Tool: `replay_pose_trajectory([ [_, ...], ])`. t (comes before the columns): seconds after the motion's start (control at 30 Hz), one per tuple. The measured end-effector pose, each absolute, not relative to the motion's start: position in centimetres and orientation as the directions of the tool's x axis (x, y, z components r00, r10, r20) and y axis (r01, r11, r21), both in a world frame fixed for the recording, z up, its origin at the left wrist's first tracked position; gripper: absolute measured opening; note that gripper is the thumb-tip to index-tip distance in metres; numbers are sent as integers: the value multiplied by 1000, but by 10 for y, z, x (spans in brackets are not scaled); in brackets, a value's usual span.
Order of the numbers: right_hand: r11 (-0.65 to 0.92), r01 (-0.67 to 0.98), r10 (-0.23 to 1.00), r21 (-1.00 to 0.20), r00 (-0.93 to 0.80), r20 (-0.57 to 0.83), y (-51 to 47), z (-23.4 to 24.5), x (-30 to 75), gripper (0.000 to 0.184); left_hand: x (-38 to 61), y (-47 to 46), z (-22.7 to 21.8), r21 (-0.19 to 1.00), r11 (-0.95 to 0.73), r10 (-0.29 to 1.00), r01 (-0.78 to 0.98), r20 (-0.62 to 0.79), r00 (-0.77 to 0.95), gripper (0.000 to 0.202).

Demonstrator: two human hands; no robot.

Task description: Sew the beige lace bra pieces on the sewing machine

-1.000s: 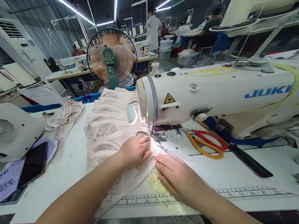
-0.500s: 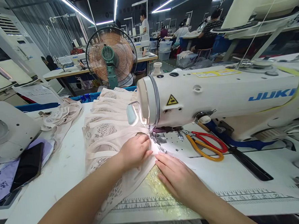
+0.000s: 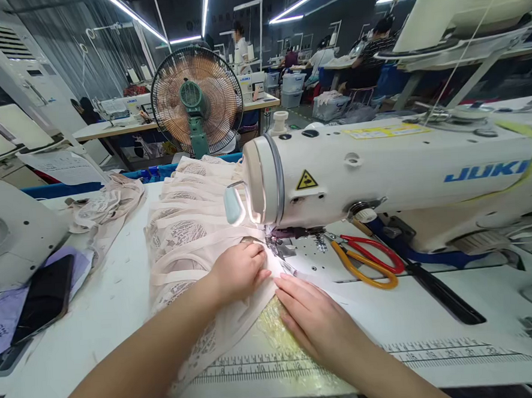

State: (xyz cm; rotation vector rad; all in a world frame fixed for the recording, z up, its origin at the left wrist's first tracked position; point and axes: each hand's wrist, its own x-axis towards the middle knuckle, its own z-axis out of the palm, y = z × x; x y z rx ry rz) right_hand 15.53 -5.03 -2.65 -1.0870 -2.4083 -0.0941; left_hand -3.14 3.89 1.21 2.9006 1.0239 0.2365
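Several joined pieces of pale beige bra fabric (image 3: 182, 231), with lace panels and narrow bands, lie in folds left of the needle of a white sewing machine (image 3: 381, 162). My left hand (image 3: 238, 270) rests on the piece nearest me, its fingers bent and gripping the cloth just in front of the presser foot (image 3: 280, 246). Flat along the right edge of that same piece lie the outstretched fingers of my right hand (image 3: 313, 310), with the thumb tucked low. A lit lamp glows at the needle, and the stitching point is partly hidden by the machine head.
Orange-and-red-handled scissors (image 3: 364, 262) and a black-handled tool (image 3: 447, 293) lie right of the needle plate. A ruler strip (image 3: 240, 368) runs along the front edge. A phone (image 3: 42, 297) lies at left; a fan (image 3: 197, 101) stands behind. Other people sit at machines farther back.
Both hands keep nearly the same place on the fabric. The view shifts very slightly, and a person in the background has moved a little to the left.
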Motion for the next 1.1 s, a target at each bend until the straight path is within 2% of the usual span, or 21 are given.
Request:
replay_pose_trajectory([
  [0.43, 626, 772, 725, -113, -521, 450, -50, -34, 153, 39, -31, 56, 14, 4, -776, 628, 631, 103, 771, 31],
  [0.6, 621, 774, 728, -127, -508, 461, -49, -32, 152, 39, -29, 60, 25, -32, -794, 603, 607, 87, 793, 24],
  [0.77, 621, 766, 735, -163, -499, 459, -48, -29, 152, 38, -30, 26, 27, 31, -882, 470, 469, 105, 876, 21],
  [0.97, 628, 765, 725, -144, -507, 467, -48, -31, 152, 40, -43, 6, 8, -110, -909, 374, 402, 210, 903, 32],
  [1.1, 617, 771, 738, -157, -498, 455, -48, -31, 152, 40, -49, 22, 8, -126, -916, 352, 380, 201, 914, 31],
])
